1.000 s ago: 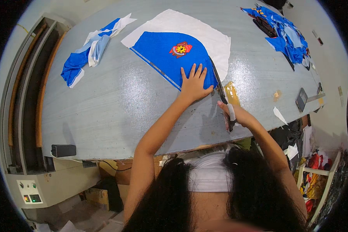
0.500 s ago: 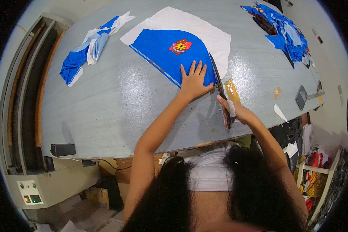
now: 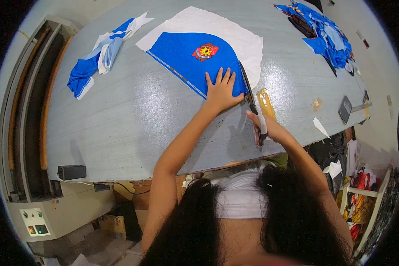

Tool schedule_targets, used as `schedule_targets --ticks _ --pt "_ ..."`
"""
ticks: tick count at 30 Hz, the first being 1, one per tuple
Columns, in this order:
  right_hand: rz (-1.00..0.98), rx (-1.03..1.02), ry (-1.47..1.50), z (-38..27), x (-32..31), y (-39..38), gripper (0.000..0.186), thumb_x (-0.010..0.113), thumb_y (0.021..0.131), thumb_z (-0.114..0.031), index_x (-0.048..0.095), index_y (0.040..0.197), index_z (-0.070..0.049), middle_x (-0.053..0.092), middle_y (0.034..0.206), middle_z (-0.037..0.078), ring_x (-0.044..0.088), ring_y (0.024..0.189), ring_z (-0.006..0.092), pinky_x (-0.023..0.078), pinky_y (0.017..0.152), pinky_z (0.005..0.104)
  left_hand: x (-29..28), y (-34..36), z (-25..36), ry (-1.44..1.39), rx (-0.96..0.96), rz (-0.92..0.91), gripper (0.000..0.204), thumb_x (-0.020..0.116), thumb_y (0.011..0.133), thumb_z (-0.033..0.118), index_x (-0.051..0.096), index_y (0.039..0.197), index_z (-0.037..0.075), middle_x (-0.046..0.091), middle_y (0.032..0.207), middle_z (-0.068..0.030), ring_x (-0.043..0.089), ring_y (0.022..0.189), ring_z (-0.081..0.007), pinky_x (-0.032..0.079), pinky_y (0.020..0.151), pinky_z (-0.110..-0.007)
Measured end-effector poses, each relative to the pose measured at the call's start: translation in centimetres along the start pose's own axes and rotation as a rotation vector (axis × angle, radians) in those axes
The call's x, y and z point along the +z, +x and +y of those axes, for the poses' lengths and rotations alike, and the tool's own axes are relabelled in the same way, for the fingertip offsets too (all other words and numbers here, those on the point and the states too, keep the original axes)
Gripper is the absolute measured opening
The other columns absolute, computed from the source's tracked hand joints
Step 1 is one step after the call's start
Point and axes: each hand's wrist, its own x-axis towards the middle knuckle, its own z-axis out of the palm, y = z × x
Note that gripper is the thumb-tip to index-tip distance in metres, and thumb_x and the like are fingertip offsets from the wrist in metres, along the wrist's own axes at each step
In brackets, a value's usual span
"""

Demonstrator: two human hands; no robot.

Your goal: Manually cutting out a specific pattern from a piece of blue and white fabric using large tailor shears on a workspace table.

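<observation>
Spread across the table is a white piece of fabric (image 3: 251,57) printed with a blue panel (image 3: 177,55) that carries a red and yellow emblem (image 3: 205,52). My left hand (image 3: 221,91) lies flat on the blue part near its lower right corner, fingers spread. Long dark scissors (image 3: 251,99) are in my right hand (image 3: 269,126), which is wrapped round their handles and has a white band on it. The blades run along the right edge of the blue panel, with white fabric on their far side.
Cut blue and white scraps (image 3: 105,51) lie at the far left, and a pile of blue fabric (image 3: 328,37) at the far right. Yellowish tape (image 3: 266,104) is stuck beside the scissors. A phone-like device (image 3: 345,109) stands near the right edge; a black box (image 3: 72,171) sits at the near left.
Little differs. My hands and the fabric sit almost where they were; the whole scene has shifted slightly left and up in the picture.
</observation>
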Motion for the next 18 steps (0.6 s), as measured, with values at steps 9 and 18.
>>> schedule_targets --ticks 9,18 --pt "-0.037 -0.004 0.093 -0.5 -0.4 -0.1 0.062 0.038 0.084 -0.061 0.048 0.059 -0.005 0.051 0.047 0.007 0.054 0.039 0.0178 0.043 0.039 0.0280 0.6 -0.2 -0.3 -0.023 0.037 0.069 0.081 0.055 0.067 0.056 0.042 0.127 0.003 0.034 0.136 -0.0162 0.025 0.129 -0.0327 0.004 0.095 -0.069" --pt "-0.028 0.056 0.267 -2.3 -1.6 0.7 0.055 0.046 0.082 -0.059 0.046 0.062 -0.007 0.048 0.050 0.005 0.054 0.041 0.0170 0.044 0.038 0.0274 0.4 -0.4 -0.1 0.021 0.017 -0.014 0.086 0.053 0.069 0.061 0.035 0.132 0.006 0.028 0.140 -0.0138 0.020 0.131 -0.0317 0.005 0.095 -0.069"
